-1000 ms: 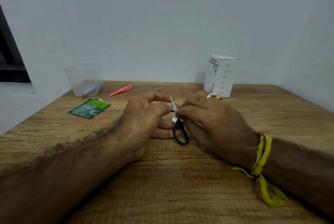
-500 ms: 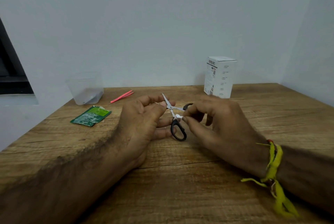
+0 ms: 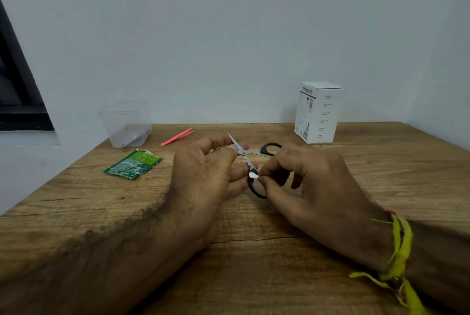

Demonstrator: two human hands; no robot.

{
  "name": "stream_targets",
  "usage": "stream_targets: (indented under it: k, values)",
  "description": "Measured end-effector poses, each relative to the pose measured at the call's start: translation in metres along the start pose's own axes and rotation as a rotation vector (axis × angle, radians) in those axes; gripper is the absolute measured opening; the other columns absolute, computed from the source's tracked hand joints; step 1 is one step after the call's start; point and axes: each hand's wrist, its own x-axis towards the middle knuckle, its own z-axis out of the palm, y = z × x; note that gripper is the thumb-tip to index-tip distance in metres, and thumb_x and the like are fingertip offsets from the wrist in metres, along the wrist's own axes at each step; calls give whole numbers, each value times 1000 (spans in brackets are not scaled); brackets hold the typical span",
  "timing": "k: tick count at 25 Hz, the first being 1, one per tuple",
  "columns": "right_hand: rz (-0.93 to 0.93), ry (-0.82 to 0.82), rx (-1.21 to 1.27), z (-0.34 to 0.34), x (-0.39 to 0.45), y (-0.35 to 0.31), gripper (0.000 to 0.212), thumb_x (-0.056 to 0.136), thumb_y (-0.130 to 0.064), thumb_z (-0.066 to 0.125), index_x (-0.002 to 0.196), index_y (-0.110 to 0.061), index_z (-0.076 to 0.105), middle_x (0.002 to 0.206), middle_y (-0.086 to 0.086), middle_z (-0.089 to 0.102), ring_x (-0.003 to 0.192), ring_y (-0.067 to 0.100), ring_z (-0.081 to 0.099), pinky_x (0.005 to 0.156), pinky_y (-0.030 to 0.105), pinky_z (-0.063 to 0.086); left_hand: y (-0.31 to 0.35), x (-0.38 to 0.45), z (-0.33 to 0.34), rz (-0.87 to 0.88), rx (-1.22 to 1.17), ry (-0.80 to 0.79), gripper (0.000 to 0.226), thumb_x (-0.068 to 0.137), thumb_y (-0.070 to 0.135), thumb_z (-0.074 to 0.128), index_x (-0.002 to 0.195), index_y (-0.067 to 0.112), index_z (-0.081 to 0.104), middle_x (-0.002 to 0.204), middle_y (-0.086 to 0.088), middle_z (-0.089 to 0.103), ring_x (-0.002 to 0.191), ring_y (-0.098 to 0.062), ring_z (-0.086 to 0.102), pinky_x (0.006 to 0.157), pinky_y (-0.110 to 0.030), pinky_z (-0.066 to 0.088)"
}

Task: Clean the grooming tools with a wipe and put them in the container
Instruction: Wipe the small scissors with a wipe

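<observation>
Small scissors (image 3: 245,154) with black handles and silver blades are held spread open above the middle of the wooden table (image 3: 254,276). My left hand (image 3: 203,182) pinches one blade near the pivot between thumb and forefinger. My right hand (image 3: 305,187) pinches a small white wipe (image 3: 253,175) against the lower shank, just above the near black handle loop. A clear plastic container (image 3: 127,126) stands at the back left. Pink tweezers (image 3: 178,136) lie on the table beside it.
A torn green wipe sachet (image 3: 132,164) lies left of my hands. A white printed box (image 3: 319,112) stands upright at the back right. White walls close the table at the back and right; a dark window frame (image 3: 17,91) is at the far left.
The scissors have gone from closed to spread wide, one handle swinging right. My right hand's wipe has slid down the shank toward the near handle. The camera view has tilted slightly.
</observation>
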Motion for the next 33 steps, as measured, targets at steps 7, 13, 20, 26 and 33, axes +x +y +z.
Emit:
stream_targets:
  k: [7,13,20,26,33]
  values:
    - [184,-70,18,6,4,4,7,86,-29,67,84,-24,72,78,-12,64,76,2,59,71,27,53,0,0,2,-24,-22,-32,16,98,0,54,111,6,62,92,-18,77,78,-31,77,59,-33,62]
    - [274,-154,201,7,8,9,8,88,-25,70,81,-26,73,72,-8,68,59,-4,58,50,11,40,-4,2,-2,93,200,-10,13,88,1,73,96,9,67,67,-6,72,67,-18,75,57,-30,61]
    - [370,-188,422,8,9,11,9,88,-25,71,81,-22,77,73,-7,72,61,-3,60,54,12,43,-2,3,-5,165,319,25,20,82,-3,77,95,9,68,67,-10,73,62,-20,75,54,-29,60]
    - [15,-286,61,-2,7,13,6,89,-24,67,86,-26,72,80,-15,60,81,5,56,66,18,41,3,0,-4,197,411,-22,21,85,-4,75,102,7,68,77,-13,74,64,-20,76,55,-30,62]
    - [-52,-314,101,-1,9,16,5,89,-17,69,89,-21,72,83,-14,60,79,3,55,67,12,39,4,5,-8,216,522,-36,25,84,-1,77,105,10,68,76,-6,74,63,-16,76,58,-33,63]
